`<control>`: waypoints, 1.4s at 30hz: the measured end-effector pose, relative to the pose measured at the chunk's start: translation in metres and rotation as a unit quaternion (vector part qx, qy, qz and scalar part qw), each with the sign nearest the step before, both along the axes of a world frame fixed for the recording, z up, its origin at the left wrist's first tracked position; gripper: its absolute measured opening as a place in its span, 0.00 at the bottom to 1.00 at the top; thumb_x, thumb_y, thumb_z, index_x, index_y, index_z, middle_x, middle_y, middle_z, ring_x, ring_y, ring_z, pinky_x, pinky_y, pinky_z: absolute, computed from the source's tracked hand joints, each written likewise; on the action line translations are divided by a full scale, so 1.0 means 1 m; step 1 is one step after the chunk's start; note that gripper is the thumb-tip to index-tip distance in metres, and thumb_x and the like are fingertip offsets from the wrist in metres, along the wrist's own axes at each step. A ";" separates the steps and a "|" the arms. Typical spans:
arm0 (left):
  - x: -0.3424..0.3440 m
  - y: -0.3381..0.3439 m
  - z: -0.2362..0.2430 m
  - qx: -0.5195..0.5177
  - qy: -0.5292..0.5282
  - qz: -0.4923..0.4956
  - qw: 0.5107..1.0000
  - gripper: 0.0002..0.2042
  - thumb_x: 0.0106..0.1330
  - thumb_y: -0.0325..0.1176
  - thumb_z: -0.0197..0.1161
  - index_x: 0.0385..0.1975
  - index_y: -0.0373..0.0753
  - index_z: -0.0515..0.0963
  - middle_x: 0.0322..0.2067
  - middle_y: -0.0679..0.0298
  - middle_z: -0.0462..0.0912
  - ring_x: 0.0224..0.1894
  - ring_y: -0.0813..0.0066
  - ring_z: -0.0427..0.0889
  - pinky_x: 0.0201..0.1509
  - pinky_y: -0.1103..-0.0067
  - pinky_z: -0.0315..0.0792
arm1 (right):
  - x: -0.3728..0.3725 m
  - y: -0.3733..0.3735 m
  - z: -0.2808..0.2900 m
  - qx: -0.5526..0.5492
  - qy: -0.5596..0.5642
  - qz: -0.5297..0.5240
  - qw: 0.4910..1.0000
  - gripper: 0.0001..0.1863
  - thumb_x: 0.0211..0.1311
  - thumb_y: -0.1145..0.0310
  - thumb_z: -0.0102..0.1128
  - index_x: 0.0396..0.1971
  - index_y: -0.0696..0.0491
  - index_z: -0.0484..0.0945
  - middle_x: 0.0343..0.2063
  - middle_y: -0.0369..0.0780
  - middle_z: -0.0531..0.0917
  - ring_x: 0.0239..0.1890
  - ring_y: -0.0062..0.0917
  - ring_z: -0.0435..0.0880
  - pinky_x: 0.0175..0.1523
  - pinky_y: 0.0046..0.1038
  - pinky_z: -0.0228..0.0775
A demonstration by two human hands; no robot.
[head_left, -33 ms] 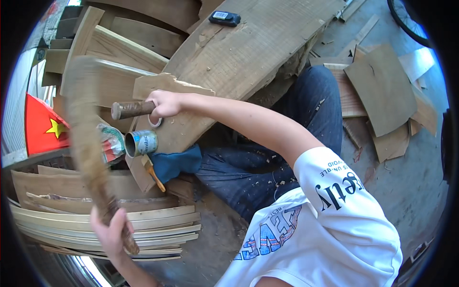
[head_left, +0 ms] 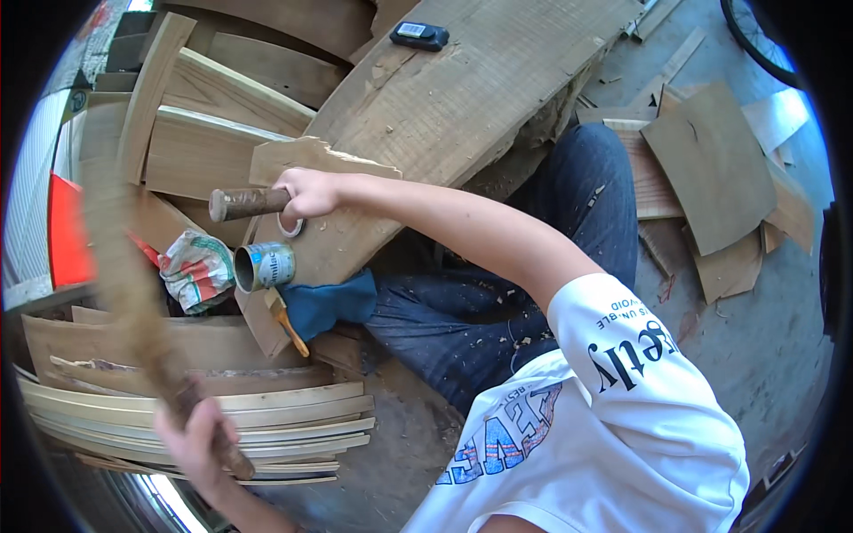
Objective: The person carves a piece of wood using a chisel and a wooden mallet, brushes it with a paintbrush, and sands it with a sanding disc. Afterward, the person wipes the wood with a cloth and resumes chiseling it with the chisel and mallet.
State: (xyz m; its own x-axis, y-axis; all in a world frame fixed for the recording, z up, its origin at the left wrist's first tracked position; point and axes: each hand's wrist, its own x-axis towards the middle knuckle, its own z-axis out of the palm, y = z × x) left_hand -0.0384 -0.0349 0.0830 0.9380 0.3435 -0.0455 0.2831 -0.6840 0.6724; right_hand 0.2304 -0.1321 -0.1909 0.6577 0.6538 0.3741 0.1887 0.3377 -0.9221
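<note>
My left hand (head_left: 194, 440) is closed around the thin lower end of a long wooden club (head_left: 142, 311), held roughly upright at the left; its upper part is blurred by motion. My right hand (head_left: 309, 191) grips a thick round wooden handle (head_left: 242, 204), whose blunt end points left toward the club, apart from it. Whatever continues beyond that fist is hidden. Under my right hand lies a thin board with a splintered edge (head_left: 284, 162), on a thick wooden plank (head_left: 426, 115). A white ring (head_left: 291, 227) shows just below the fist.
An open tin (head_left: 267, 265), a crumpled bag (head_left: 197, 271), a brush (head_left: 290, 331) and blue cloth (head_left: 333, 300) sit near the plank's end. Stacked strips (head_left: 293, 416) lie lower left. A black device (head_left: 418, 35) rests on the plank. Loose boards (head_left: 711, 169) lie right.
The club's upper end has swung left, uncovering more of the bag and hiding the star on the red flag. My left hand has shifted slightly left; my right hand holds nearly still.
</note>
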 end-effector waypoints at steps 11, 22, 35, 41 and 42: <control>0.029 0.023 -0.020 0.157 -0.103 -0.196 0.963 0.13 0.70 0.41 0.53 0.36 0.36 0.72 0.14 0.69 0.72 0.15 0.79 0.69 0.24 0.81 0.70 | -0.006 -0.002 0.011 -0.002 0.034 0.038 0.999 0.09 0.39 0.72 0.68 0.22 0.58 0.80 0.19 0.36 0.81 0.25 0.19 0.77 0.31 0.26 0.69; -0.064 0.017 -0.069 -0.134 0.023 -0.031 0.990 0.18 0.62 0.29 0.58 0.48 0.27 0.66 0.19 0.59 0.72 0.12 0.75 0.70 0.15 0.83 0.67 | 0.001 0.012 -0.006 0.037 0.016 0.087 0.995 0.07 0.37 0.77 0.64 0.22 0.57 0.81 0.21 0.34 0.82 0.27 0.17 0.78 0.32 0.24 0.69; -0.008 0.048 -0.041 0.170 -0.246 -0.195 0.934 0.13 0.72 0.38 0.45 0.46 0.35 0.69 0.19 0.63 0.74 0.21 0.76 0.75 0.25 0.81 0.70 | -0.015 -0.001 0.008 0.024 0.040 0.099 0.994 0.10 0.36 0.77 0.61 0.25 0.57 0.81 0.17 0.32 0.78 0.24 0.15 0.76 0.27 0.21 0.66; -0.025 0.018 -0.099 -0.222 0.033 0.039 0.974 0.14 0.64 0.31 0.57 0.44 0.31 0.65 0.17 0.58 0.71 0.11 0.72 0.71 0.14 0.78 0.70 | -0.014 -0.018 -0.001 0.043 0.085 0.133 0.986 0.08 0.32 0.78 0.62 0.19 0.58 0.77 0.16 0.30 0.76 0.23 0.15 0.73 0.28 0.22 0.61; -0.025 0.020 -0.109 -0.245 0.022 0.042 0.968 0.16 0.63 0.31 0.57 0.47 0.30 0.65 0.18 0.58 0.72 0.11 0.71 0.71 0.14 0.79 0.70 | -0.012 -0.019 -0.002 0.052 0.088 0.134 0.986 0.08 0.33 0.78 0.63 0.19 0.58 0.77 0.16 0.31 0.76 0.23 0.15 0.73 0.28 0.22 0.62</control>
State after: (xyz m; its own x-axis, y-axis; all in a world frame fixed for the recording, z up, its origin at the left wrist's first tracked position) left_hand -0.0632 -0.0154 -0.0262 0.9015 0.3451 -0.2613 0.3594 -0.2602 0.8962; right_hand 0.2188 -0.1513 -0.1931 0.5271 0.7773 0.3435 -0.0798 0.4477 -0.8906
